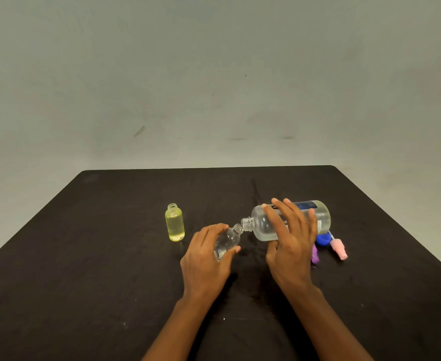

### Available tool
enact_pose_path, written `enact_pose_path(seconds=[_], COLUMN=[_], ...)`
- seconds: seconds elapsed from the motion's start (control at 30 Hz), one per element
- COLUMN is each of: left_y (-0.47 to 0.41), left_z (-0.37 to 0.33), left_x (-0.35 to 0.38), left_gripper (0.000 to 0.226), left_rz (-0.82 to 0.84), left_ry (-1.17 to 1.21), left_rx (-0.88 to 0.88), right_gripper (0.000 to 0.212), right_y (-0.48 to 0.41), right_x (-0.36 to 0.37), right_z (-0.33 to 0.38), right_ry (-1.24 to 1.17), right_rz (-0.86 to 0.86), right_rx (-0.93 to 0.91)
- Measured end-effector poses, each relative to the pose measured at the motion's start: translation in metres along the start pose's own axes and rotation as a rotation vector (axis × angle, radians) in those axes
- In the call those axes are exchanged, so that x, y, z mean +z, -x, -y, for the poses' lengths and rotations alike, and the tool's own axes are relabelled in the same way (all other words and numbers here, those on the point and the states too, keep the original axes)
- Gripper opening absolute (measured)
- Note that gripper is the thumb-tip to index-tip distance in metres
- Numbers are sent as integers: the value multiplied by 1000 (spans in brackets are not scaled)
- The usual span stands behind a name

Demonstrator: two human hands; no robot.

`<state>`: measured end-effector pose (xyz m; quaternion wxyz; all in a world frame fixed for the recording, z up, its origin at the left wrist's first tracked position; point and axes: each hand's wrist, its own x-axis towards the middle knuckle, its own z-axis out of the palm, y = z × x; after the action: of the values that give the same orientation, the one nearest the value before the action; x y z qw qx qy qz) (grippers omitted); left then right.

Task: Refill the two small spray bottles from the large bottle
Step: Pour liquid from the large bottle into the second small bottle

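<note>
Near the middle of the tabletop (110, 256), the large bottle (263, 227) is lying almost level in the air, its open neck dipping left to meet the open neck of the clear bottle (228, 239). The two mouths are touching or very nearly so, which looks meant to keep the liquid from spilling between them. The right hand (291, 238) is gripping the large bottle from above, fingers spread across its body and thumb tucked underneath, probably to control the tilt. The left hand (203, 256) is holding the clear bottle, fingers and thumb wrapping round its lower body and leaning it rightward toward the pour. It seems to be holding only a little liquid, so this fill is likely under way, not finished.

Toward the left edge, apart from the hands, the yellow bottle (174, 224) is standing upright and uncapped, looking mostly full. Toward the right edge, just behind the right hand, a blue cap (323, 240), a pink sprayer (339, 248) and a purple sprayer (315, 255) are lying together, set out of the way yet within reach for closing up.

Everything is resting on a dark, matte tabletop bearing a few pale specks, and a plain, scuffed grey-green wall (214, 74) is rising beyond its far edge.
</note>
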<state>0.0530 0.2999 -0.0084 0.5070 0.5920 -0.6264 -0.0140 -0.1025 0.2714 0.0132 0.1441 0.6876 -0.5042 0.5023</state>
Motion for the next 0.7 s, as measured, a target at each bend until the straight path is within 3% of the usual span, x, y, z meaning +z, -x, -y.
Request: enact_pose_path(seconds=[0.43,0.7], left_y=[1,1], left_z=[-1,-2], left_x=[-1,-1], left_gripper=[48,48], left_rz=[14,14], left_ry=[-9,-10], left_rx=[-3,-2], right_gripper=[76,69], right_y=[0,0], right_x=[1,-1], right_z=[0,2], right_ry=[-16,-18], right_rz=[30,24], right_rx=[9,13])
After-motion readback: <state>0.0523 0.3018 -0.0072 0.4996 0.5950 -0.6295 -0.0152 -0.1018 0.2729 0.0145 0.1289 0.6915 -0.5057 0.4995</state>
